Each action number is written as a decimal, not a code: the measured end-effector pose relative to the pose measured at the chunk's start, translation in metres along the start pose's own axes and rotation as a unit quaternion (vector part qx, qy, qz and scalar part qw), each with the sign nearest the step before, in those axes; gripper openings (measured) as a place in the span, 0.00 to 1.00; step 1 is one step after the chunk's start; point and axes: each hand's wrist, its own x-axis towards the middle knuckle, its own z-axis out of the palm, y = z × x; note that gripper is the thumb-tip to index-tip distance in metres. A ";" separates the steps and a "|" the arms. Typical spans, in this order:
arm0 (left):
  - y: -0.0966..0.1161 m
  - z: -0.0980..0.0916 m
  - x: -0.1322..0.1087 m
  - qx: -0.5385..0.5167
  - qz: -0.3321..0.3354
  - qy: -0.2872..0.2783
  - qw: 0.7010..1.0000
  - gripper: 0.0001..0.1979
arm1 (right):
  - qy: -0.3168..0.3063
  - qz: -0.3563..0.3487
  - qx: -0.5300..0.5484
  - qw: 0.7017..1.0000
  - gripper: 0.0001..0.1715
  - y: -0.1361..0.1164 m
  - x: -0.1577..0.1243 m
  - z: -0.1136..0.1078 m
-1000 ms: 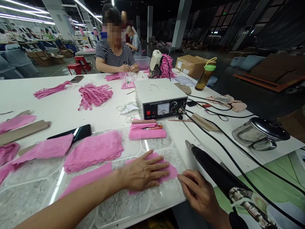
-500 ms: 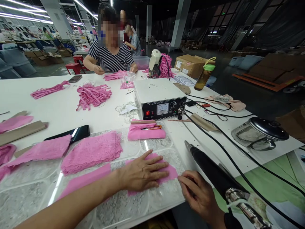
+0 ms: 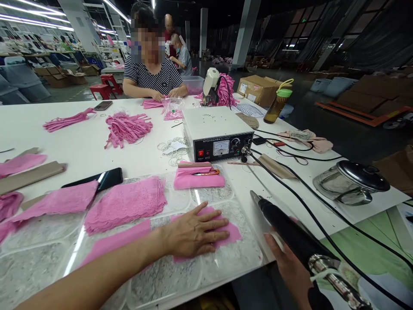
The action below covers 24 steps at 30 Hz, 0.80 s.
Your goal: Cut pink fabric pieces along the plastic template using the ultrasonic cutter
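Note:
My left hand (image 3: 198,232) lies flat, fingers spread, on a pink fabric piece (image 3: 234,232) over the clear, marble-patterned mat (image 3: 232,262). My right hand (image 3: 288,262) is at the black ultrasonic handpiece (image 3: 284,228), which has a metal tip and rests at the table's right edge. One digit shows left of the handpiece; the other fingers are mostly hidden behind it, so their grip cannot be made out. A pink strip (image 3: 122,239) passes beneath my left forearm. Beyond it sits a stack of scalloped pink lace pieces (image 3: 129,204).
A white-topped control box (image 3: 222,146) with cables stands ahead. Before it, orange-handled snips (image 3: 206,172) lie on folded pink fabric (image 3: 198,181). A glass pot (image 3: 350,183) stands right, a phone (image 3: 109,180) left. Opposite, a person in stripes (image 3: 153,73) handles pink strips.
My right hand has left the fabric's right edge and moved right, under the handpiece. My left hand stays in place. The person opposite has brought their hands closer together over the strips.

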 end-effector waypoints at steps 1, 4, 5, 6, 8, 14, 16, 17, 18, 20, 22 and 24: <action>0.000 0.000 0.000 -0.003 0.000 0.001 1.000 0.23 | 0.019 0.003 -0.005 1.000 0.20 -0.002 0.004 0.002; 0.000 0.000 0.000 -0.010 0.000 0.011 1.000 0.23 | 0.095 0.029 0.040 0.994 0.38 -0.009 0.015 0.016; 0.000 0.000 0.000 -0.009 -0.001 0.012 1.000 0.23 | 0.117 0.037 0.075 0.990 0.38 -0.010 0.018 0.022; 0.000 0.000 0.000 -0.007 -0.001 0.012 1.000 0.23 | 0.136 0.042 0.109 0.984 0.36 -0.009 0.020 0.028; 0.001 0.000 0.000 0.000 0.000 0.013 1.000 0.23 | 0.177 0.047 0.156 0.971 0.33 -0.004 0.027 0.035; 0.002 0.001 0.001 0.021 0.000 0.015 1.000 0.22 | 0.308 0.052 0.236 0.920 0.15 -0.002 0.055 0.025; 0.002 0.001 0.001 0.024 0.001 0.015 1.000 0.22 | 0.319 0.059 0.261 0.909 0.11 -0.012 0.060 0.015; 0.002 0.001 0.001 0.025 0.002 0.015 1.000 0.22 | 0.313 0.067 0.271 0.908 0.11 -0.018 0.060 0.010; 0.002 0.001 0.002 0.026 0.003 0.017 1.000 0.22 | 0.302 0.077 0.280 0.908 0.12 -0.025 0.059 0.005; 0.002 0.002 0.002 0.026 0.007 0.022 0.999 0.22 | 0.262 0.085 0.292 0.916 0.13 -0.037 0.053 -0.002; 0.002 0.004 0.002 0.025 0.010 0.029 0.999 0.22 | 0.212 0.080 0.298 0.927 0.13 -0.046 0.047 -0.007; 0.002 0.005 0.002 0.021 0.010 0.037 0.999 0.22 | 0.168 0.071 0.303 0.935 0.13 -0.052 0.042 -0.007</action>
